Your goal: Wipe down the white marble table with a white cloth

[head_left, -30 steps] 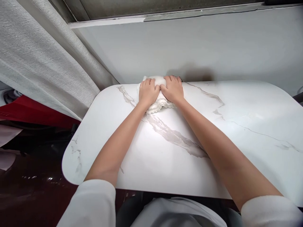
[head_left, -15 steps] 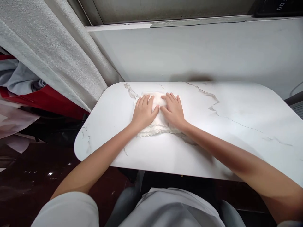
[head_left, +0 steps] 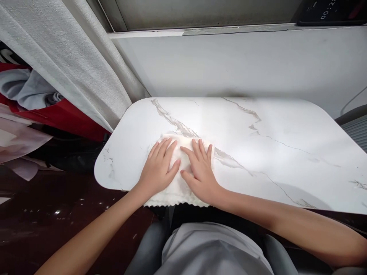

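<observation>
A cream-white cloth (head_left: 180,191) with a scalloped edge lies on the white marbled table (head_left: 281,168), its near edge hanging slightly over the table's front. My left hand (head_left: 160,164) rests flat on the cloth's left part, fingers stretched forward. On its right part, my right hand (head_left: 200,170) presses with fingers spread wide. Both thumbs point inward with a small gap of cloth between them. Neither hand is wrapped round the cloth.
A pale curtain (head_left: 86,65) hangs at the left beside a red bag (head_left: 69,118) with grey fabric in it. Behind the table stands a white wall panel (head_left: 229,63). A dark device with digits (head_left: 329,14) sits on the ledge at top right.
Both hands have drawn the cloth from the table's back edge toward me, to the front edge. The fingers have spread more, and the view has shifted slightly.
</observation>
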The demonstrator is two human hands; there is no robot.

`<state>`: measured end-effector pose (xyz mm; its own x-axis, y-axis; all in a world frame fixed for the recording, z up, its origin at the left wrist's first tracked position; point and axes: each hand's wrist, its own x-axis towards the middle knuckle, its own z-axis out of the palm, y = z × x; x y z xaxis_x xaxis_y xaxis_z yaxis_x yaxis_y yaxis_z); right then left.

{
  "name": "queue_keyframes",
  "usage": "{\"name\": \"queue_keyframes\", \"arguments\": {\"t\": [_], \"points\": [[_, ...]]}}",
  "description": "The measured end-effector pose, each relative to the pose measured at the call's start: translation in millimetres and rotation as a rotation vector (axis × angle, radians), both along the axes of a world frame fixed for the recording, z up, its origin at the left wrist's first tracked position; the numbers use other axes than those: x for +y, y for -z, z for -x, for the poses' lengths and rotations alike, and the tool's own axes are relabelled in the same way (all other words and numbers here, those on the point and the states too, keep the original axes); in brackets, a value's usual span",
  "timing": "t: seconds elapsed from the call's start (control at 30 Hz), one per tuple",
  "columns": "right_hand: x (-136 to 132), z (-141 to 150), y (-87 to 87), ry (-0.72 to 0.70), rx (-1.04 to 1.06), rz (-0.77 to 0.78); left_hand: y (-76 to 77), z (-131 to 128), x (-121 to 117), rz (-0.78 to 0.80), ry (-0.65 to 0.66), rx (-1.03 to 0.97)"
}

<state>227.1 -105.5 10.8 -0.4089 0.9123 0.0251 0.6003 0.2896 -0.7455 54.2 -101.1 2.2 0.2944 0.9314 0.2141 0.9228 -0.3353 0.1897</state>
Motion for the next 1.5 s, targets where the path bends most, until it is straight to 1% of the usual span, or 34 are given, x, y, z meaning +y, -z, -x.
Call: {"name": "queue_keyframes", "arguments": {"t": [0.13, 0.27, 0.4, 0.5, 0.6, 0.67, 0.8, 0.93, 1.03, 1.13, 1.2, 1.3, 1.5], "points": [[-14.1, 12.7, -3.5, -0.065, 0.086, 0.092, -0.4, 18.0, -17.7, 0.006, -0.008, -0.008], [-21.0, 34.3, -8.3, -0.122, 0.148, 0.171, -2.2, 42.0, -25.0, 0.006, -0.011, -0.01], [-16.2, 54.1, -13.8, -0.197, 0.125, 0.216, -5.0, 64.2, -19.0, 0.035, -0.031, -0.021], [-3.1, 62.8, -16.1, -0.248, 0.057, 0.21, -6.6, 75.1, -5.1, 0.062, -0.022, -0.022], [17.9, 69.3, -15.2, -0.28, -0.028, 0.119, -6.8, 81.9, 17.1, 0.056, -0.017, -0.023], [35.6, 74.5, -12.5, -0.26, -0.095, 0.039, -6.2, 85.0, 36.5, 0.044, -0.017, -0.024], [77.8, 87.0, -2.0, -0.115, -0.204, -0.121, -3.6, 88.3, 84.8, 0.037, -0.018, -0.036], [125.6, 94.1, 11.2, 0.007, -0.236, -0.277, 0.4, 84.8, 140.0, 0.006, -0.024, -0.06], [160.5, 93.1, 17.3, 0.079, -0.266, -0.344, 3.5, 77.6, 179.2, -0.022, -0.056, -0.092], [189.6, 90.4, 19.4, 0.168, -0.295, -0.36, 6.4, 70.7, 211.9, -0.047, -0.067, -0.13], [204.5, 89.7, 19.7, 0.209, -0.303, -0.357, 7.8, 68.1, 228.7, -0.057, -0.064, -0.149], [221.1, 91.0, 20.3, 0.243, -0.312, -0.366, 8.0, 67.1, 246.7, -0.05, -0.052, -0.156], [243.3, 99.2, 23.1, 0.251, -0.326, -0.376, 4.9, 70.0, 265.9, -0.029, -0.052, -0.132]]}}
